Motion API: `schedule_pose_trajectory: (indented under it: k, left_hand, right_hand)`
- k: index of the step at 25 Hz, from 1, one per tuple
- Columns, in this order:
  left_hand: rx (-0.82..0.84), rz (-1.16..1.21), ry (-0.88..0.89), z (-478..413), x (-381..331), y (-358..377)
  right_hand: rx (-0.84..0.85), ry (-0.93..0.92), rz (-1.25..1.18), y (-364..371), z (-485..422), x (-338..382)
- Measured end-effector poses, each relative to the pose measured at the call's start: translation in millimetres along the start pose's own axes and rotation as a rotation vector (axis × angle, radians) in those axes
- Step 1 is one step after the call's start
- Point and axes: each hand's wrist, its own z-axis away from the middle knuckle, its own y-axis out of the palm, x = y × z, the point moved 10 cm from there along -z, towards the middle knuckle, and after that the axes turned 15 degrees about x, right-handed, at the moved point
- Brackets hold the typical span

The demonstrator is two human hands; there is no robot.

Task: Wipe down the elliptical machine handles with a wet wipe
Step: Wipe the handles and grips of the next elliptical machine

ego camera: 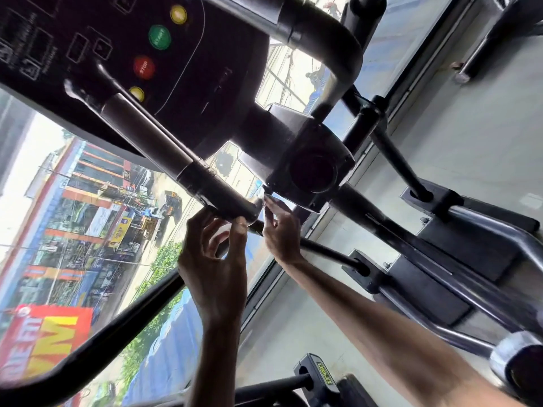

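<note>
The fingers (241,227) of the left hand (214,265) were curled upward, tips and thumb against the underside of the handle (211,189) near its dark lower end. A pale patch showed between thumb and fingers. It might have been the wet wipe, but against the bright window (58,171) that could not be told, so whether those fingers pinched anything stayed unclear. The right hand (280,230) reached in just beside it, its fingers (269,207) loosely spread and fairly straight, tips at the handle's end cap, holding nothing that showed.

The handle ran from that end up to the console (117,54), with a paler grip section between them.

The step looked like the start of a pass at the handle's end. To do it well, the person would likely need the wipe wrapped fully round the tube, not dabbed from below. One hand could brace the end while the other drew the wipe along toward the console. The step where the dark end met the grip section seemed a likely place to trap grime. It probably deserved a twist of the wipe.
</note>
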Motion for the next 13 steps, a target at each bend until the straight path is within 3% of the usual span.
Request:
schedule_pose_trajectory:
  k: [4, 9, 13]
  left_hand:
    - [-0.005, 0.009, 0.003, -0.1, 0.4, 0.5]
    - [-0.017, 0.001, -0.008, -1.6, 1.5, 1.4]
    - [-0.013, -0.033, -0.025, -1.7, 3.6, 0.7]
  right_hand:
    - [-0.008, -0.246, 0.166, 0.2, 1.5, 4.7]
    - [0.015, -0.208, 0.306, 5.1, -10.3, 6.0]
    - [0.048, -0.236, 0.134, -3.5, -13.7, 10.4]
